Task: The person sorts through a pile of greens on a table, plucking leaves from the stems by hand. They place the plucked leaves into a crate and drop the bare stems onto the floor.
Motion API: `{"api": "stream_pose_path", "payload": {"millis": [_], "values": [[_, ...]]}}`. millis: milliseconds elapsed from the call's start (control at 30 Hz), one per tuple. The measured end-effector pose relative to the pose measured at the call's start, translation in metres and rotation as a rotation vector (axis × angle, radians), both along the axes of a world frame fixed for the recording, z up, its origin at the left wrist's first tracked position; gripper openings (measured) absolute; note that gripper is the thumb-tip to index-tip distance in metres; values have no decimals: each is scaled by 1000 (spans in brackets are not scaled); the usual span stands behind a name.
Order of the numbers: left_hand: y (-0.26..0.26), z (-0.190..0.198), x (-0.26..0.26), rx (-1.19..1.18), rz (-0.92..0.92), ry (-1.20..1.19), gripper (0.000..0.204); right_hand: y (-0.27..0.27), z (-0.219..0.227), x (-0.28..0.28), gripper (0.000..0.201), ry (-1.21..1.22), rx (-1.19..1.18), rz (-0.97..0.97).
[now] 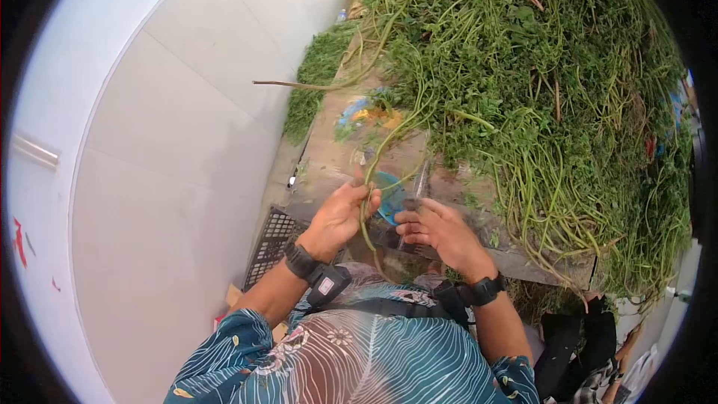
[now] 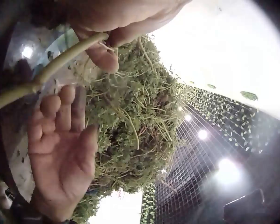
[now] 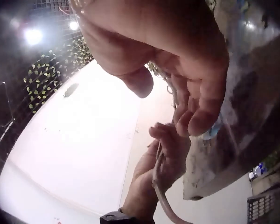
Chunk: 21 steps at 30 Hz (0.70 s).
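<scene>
My left hand (image 1: 336, 218) pinches a long green plant stem (image 1: 366, 226) between thumb and fingers. From the grip the stem runs up toward the leafy heap and hangs down in front of the patterned shirt. Close up in the left wrist view, the thick stem (image 2: 60, 59) shows a knobbly joint. Just to the right, my right hand (image 1: 443, 233) holds nothing, its fingers relaxed and slightly bent. Its palm (image 2: 63, 156) faces the camera in the left wrist view. A large tangled heap of leafy green stems (image 1: 516, 97) covers much of the table.
The table (image 1: 321, 157) has wet-looking, leaf-strewn boards. A blue round object (image 1: 390, 206) lies partly behind the hands. A black plastic crate (image 1: 271, 238) stands at lower left, beside a white wall (image 1: 179, 179). More greens (image 1: 323, 67) lie along the wall; another person's dark clothing (image 1: 576, 348) shows at lower right.
</scene>
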<state>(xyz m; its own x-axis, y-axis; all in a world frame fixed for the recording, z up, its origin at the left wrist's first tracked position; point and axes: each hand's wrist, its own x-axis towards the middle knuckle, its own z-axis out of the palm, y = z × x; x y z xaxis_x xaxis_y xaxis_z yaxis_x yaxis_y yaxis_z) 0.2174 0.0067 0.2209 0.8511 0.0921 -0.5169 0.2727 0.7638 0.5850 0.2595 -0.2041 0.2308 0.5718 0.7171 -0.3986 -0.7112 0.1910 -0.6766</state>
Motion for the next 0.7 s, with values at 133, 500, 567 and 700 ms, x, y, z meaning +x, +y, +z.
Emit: {"api": "stream_pose_path", "payload": {"millis": [133,500,567,700], "values": [[-9,11,-1,-18,-63,-39,19,27,-11,13,28,34,-34,-95],[-11,22,-13,143,-283,-20,22,28,-12,16,18,155,-96,-118],[-9,24,-10,133,-312,-47,23,33,-10,15,18,196,-69,-161],[-16,29,-11,108,-388,-44,26,38,-13,26,19,170,85,-244]]}}
